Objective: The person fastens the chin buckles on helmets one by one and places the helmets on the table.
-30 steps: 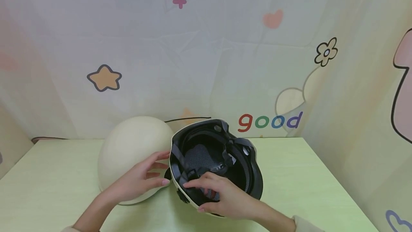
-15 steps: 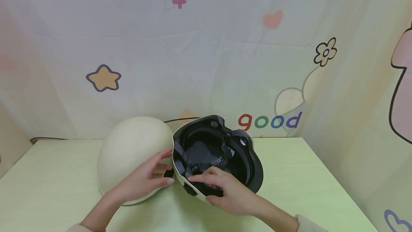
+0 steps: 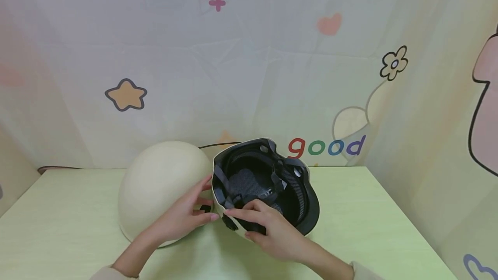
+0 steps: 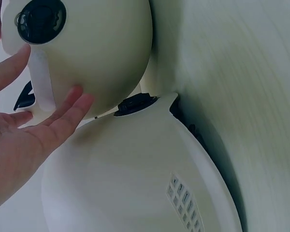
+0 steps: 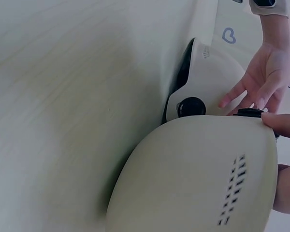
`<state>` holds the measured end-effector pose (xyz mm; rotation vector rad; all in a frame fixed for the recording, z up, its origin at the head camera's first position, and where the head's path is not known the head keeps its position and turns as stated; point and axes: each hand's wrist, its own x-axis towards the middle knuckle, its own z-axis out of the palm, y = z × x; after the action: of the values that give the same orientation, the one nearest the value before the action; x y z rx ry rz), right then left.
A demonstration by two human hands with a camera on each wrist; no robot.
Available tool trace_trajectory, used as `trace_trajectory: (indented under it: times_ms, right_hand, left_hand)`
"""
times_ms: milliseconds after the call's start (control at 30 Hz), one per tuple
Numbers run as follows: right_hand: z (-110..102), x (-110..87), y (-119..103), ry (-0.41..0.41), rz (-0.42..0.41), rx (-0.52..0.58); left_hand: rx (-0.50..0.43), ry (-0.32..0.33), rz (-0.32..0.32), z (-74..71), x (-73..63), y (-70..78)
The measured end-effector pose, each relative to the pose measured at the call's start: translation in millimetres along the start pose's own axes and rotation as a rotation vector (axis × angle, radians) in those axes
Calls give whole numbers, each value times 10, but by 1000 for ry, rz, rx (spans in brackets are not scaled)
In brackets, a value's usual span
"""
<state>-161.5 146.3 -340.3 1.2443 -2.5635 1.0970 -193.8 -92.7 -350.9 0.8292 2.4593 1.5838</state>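
Head: tilted helmet [image 3: 249, 180] being gripped by right hand [image 3: 270, 232] beside domed helmet [image 3: 159, 189]; left hand [image 3: 180, 217], fingers [image 3: 202, 183] extended, being held beside both. Left wrist: domed helmet's vent grid [image 4: 185, 203], unseen from head, being revealed. Right wrist: tilted helmet's vent slots [image 5: 239, 182] likewise.

Booth [image 3: 432, 133], cloth-walled: printed sheet [image 3: 241, 77] at 12 o'clock, flower motif [image 3: 394, 63] at 2, table [image 3: 362, 215] at 6.

- Head: set farthest back, it looks forward and down, backdrop [image 3: 253, 77] at twelve o'clock, table [image 3: 369, 237] at six.
- Left wrist: close in, rolled sideways, table at three o'clock, left hand [image 4: 17, 147] near nine.
- Right wrist: just as close, rolled the other way, table at nine.
- All three share domed helmet [image 3: 159, 185], tipped helmet [image 3: 253, 180] and left hand.
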Motion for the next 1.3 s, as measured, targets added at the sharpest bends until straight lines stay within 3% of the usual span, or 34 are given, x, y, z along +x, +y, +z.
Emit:
trace_trajectory:
  times_ms: [333, 567, 700, 833, 933, 1133, 1300]
  right_hand:
    - [-109, 1, 29, 47, -89, -69]
    - [-253, 29, 51, 110, -74, -40]
    - [-403, 39, 71, 205, 26, 38]
    - [-556, 33, 102, 309, 169, 215]
    - [-634, 24, 131, 369, 231, 311]
    - [-695, 21, 173, 387, 261, 355]
    - [-750, 16, 198, 452, 334, 383]
  left_hand:
    - [-42, -2, -2, 30, 17, 4]
    - [-46, -11, -1, 55, 56, -41]
    - [-55, -5, -28, 72, 77, -71]
    - [-66, -13, -44, 84, 86, -102]
    - [-94, -13, -63, 86, 95, -125]
    - [-118, 4, -91, 106, 115, -172]
    - [-92, 10, -111, 147, 119, -209]
